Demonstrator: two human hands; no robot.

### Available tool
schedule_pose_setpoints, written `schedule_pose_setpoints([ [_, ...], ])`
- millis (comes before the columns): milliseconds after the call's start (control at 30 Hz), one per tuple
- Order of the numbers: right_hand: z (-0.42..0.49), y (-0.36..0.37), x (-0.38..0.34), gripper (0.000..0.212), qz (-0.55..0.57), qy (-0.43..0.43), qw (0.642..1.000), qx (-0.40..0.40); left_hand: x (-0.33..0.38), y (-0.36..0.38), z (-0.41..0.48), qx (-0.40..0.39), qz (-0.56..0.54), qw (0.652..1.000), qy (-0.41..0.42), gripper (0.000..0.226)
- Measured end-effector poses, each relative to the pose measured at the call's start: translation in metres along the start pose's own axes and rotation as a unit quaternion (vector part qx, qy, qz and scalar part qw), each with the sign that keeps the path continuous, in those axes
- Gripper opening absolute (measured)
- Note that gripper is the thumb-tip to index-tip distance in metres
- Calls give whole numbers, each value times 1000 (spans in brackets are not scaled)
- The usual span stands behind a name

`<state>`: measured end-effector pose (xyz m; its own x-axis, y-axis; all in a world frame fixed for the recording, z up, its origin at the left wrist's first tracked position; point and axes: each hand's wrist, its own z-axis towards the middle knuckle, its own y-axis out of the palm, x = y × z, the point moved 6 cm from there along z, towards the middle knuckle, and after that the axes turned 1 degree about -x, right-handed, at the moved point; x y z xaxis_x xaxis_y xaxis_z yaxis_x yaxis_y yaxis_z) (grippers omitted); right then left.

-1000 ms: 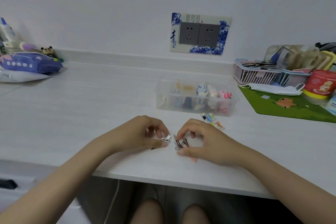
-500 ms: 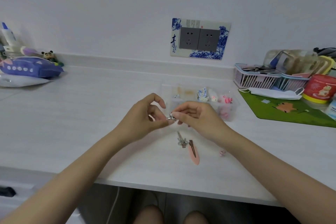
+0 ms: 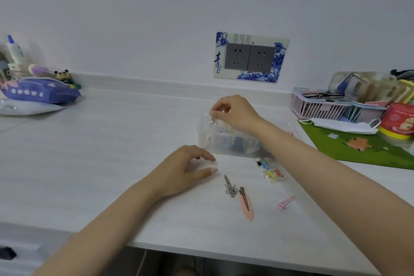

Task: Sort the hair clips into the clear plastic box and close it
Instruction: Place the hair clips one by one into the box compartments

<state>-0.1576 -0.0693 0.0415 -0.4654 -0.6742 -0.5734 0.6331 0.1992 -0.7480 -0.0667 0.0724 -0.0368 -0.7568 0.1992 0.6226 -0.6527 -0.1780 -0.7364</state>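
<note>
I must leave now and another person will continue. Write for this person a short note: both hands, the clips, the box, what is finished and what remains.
Right hand: its fingers pinch a small silver clip over the left end of the clear plastic box; not yet released.
Left hand: open, holds nothing, low over the table in front of the box.
Done: several clips lie in the box.
Left: drop the small silver clip in, then take the silver bow clip, long pink clip, small pink clip and colourful little clips from the table. Close the box; I see no lid.
</note>
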Motion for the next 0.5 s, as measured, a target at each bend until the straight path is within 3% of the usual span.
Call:
schedule_pose_setpoints([
  [100,-14,-4,-2,17,-18,-16,999,30,11,5,-1,-23,-27,999,24,28],
  [300,-77,-21,-2,8,107,-39,993,35,34,25,-4,-76,0,993,88,38],
  [500,-121,-17,29,8,116,-13,993,12,38,27,1,-59,41,992,108,22],
])
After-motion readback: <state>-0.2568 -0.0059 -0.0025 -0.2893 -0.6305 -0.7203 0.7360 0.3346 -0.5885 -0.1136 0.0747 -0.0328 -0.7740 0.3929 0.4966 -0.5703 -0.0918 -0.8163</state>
